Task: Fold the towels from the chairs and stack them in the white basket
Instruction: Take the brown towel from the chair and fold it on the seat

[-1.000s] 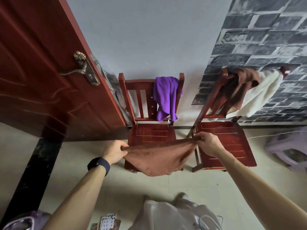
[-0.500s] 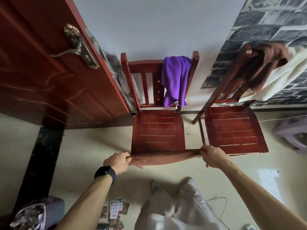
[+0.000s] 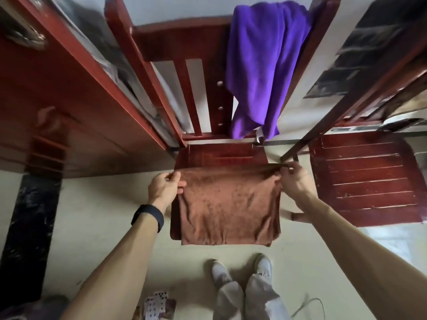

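Head view
- Brown towel (image 3: 228, 204): spread over the near part of the left chair's seat. Its far edge is stretched between the two hands, and its near edge hangs just past the seat's front.
- Left hand (image 3: 165, 187): pinches the towel's far left corner between thumb and curled fingers. A dark watch (image 3: 147, 217) sits on the wrist.
- Right hand (image 3: 294, 181): pinches the far right corner, with the fingertips closed on a thin fold of cloth.
- Left chair (image 3: 219, 154): red-brown wood with a slatted back, standing against the wall. The back strip of its seat is uncovered.
- Purple towel (image 3: 265, 65): draped over the right side of that chair's back, hanging down to the seat's rear edge.
- Right chair (image 3: 365, 176): just beside the first, with a bare slatted seat. What hangs on its back is blurred.
- Door (image 3: 57, 100): red-brown, to the left of the chairs.
- Floor (image 3: 92, 215): pale, with a black strip (image 3: 27, 227) on the left. Playing cards (image 3: 157, 306) lie near the bottom edge.
- Person: two pale shoes (image 3: 240, 269) and light trousers stand just in front of the left chair.
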The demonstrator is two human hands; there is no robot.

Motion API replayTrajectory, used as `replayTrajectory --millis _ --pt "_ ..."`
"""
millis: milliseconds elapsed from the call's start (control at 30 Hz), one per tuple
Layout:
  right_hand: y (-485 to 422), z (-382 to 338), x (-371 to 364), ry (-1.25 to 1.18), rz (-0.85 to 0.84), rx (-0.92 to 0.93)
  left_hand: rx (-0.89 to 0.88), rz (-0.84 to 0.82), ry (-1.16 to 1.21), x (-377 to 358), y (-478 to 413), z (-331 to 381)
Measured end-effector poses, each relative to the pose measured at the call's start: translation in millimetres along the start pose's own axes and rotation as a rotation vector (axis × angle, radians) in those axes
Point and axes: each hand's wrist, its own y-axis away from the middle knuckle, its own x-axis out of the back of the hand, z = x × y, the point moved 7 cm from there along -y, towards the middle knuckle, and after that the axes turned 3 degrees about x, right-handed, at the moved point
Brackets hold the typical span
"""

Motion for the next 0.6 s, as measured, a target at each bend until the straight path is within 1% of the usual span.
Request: replayTrajectory --millis 67,133,167,233,267,333,400,467,533,600 --pt "-29.0 6.6 -17.7 -0.048 0.034 0.02 0.005 -0.003 0.088 -15.1 -27.3 -0.3" --pt "-51.2 15.5 -38.1 -0.126 -0.03 0.042 -0.011 -0.036 0.17 -26.1 -43.7 -1.1" --pt "-59.0 20.8 -47.4 -0.126 -0.078 0.064 -0.029 -0.065 0.201 -30.3 -48.8 -3.4" --pt "-61.3 34.8 -58.5 -0.074 -0.169 0.092 -0.059 -0.119 0.169 -35.1 -53.8 -22.5" --pt "-56.8 45.8 -60.9 -0.068 -0.199 0.071 -0.07 -0.144 0.109 -38.2 -53.0 -37.8" --pt "-36.2 76.0 -56.7 -0.027 -0.197 -0.042 -0.023 -0.133 -0.085 -42.5 -46.9 -84.5" --pt "-4.0 122.0 -42.5 0.06 -0.071 -0.191 0.071 -0.041 -0.251 -39.3 -29.0 -134.4" --pt "28.8 174.2 -36.6 0.064 0.017 -0.312 0.176 0.061 -0.354 -35.6 -8.2 -180.0" --pt "55.4 214.2 -43.4 0.071 -0.026 -0.398 0.249 0.119 -0.38 -35.7 9.6 -214.7" --pt "70.6 233.0 -52.0 0.099 -0.096 -0.438 0.3 0.142 -0.315 -42.0 24.1 -230.4"
